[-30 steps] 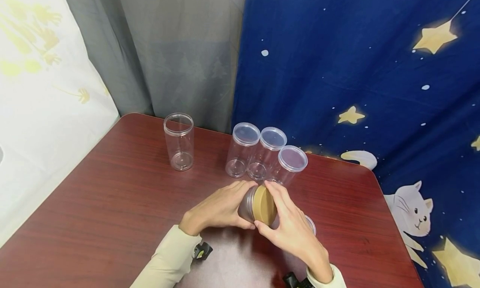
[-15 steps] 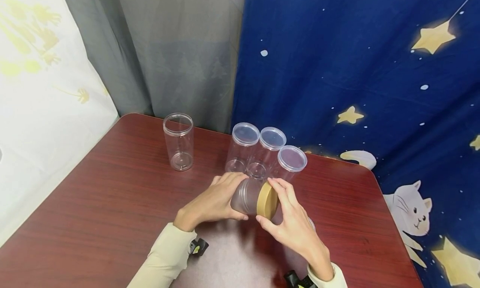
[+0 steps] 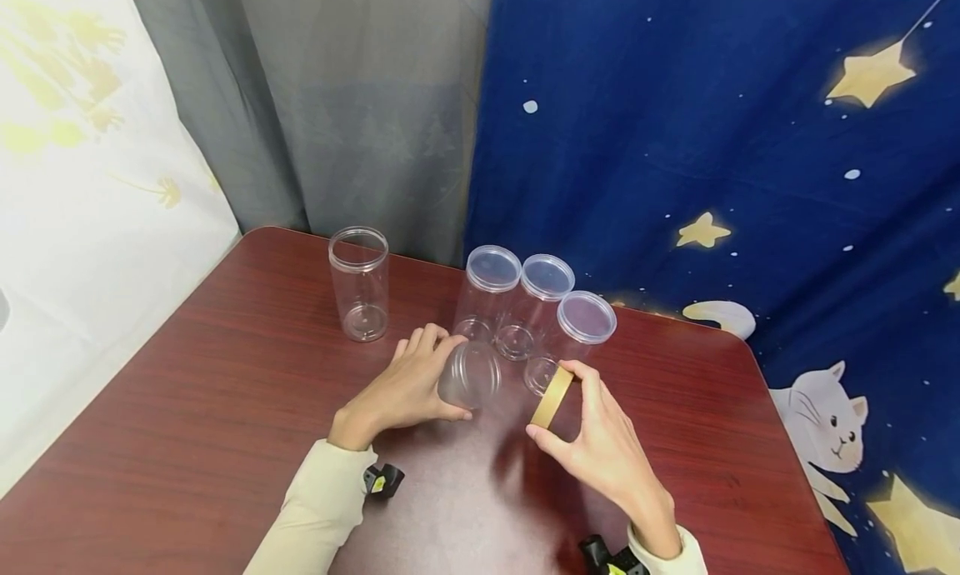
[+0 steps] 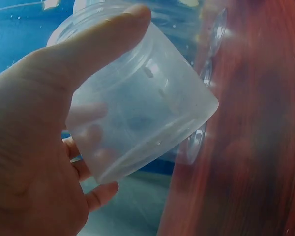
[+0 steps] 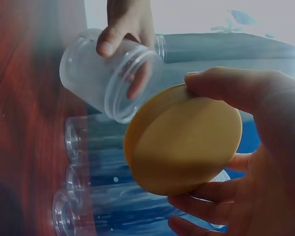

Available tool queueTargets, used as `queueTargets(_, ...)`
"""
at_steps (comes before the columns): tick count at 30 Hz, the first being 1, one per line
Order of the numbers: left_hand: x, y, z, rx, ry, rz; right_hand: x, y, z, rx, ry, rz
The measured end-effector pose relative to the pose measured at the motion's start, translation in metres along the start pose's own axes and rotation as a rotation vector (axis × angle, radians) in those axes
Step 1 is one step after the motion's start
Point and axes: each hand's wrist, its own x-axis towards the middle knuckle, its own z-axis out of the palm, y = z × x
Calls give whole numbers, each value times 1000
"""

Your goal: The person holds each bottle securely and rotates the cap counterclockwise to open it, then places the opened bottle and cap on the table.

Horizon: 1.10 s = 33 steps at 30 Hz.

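My left hand (image 3: pixel 397 389) grips a short translucent plastic jar (image 3: pixel 472 377) tilted on its side above the table. Its threaded mouth, uncovered, points right; in the left wrist view the thumb lies across the jar (image 4: pixel 147 108) near the rim, with fingers behind it. A mustard-yellow screw lid (image 3: pixel 552 398) is pinched by its edge between thumb and fingers of my right hand (image 3: pixel 609 450). In the right wrist view the round flat face of the lid (image 5: pixel 191 142) shows, apart from the jar (image 5: pixel 86 73).
Behind the hands stand three tall clear jars with translucent lids: a left one (image 3: pixel 492 268), a middle one (image 3: pixel 547 277) and a right one (image 3: pixel 587 317). A lidless tall clear jar (image 3: pixel 360 287) stands at back left. Curtains hang beyond the reddish-brown table (image 3: pixel 225 417).
The yellow lid has come off the short jar. My left hand has drawn the jar to the left, and my right hand has moved slightly right with the lid.
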Motion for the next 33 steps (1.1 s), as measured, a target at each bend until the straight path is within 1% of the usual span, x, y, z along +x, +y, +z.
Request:
queueTargets(7,-4,-15,-7,2,28,-73,1,7,-6,18,1,44)
queueTargets(11,-6,-21,-10,4,12,-120,1,12,-13,21,-18,48)
queueTargets(16,-7,-29,-11,-1,-4,-160,0,20,-26,-16,-30,69)
queueTargets(20,-9,-34,-11,-26,7,-190,-2,28,-36,-44,-15,110)
queueTargets(24,-10,-38,-13,-68,15,-243,-2,38,-41,-61,15,135)
queueTargets(30,-11,-41,-16,-112,-5,-339,2,59,-44,-40,45,158)
queueTargets(33,-11,-42,-18,-131,-6,-363,3,67,-43,-31,30,168)
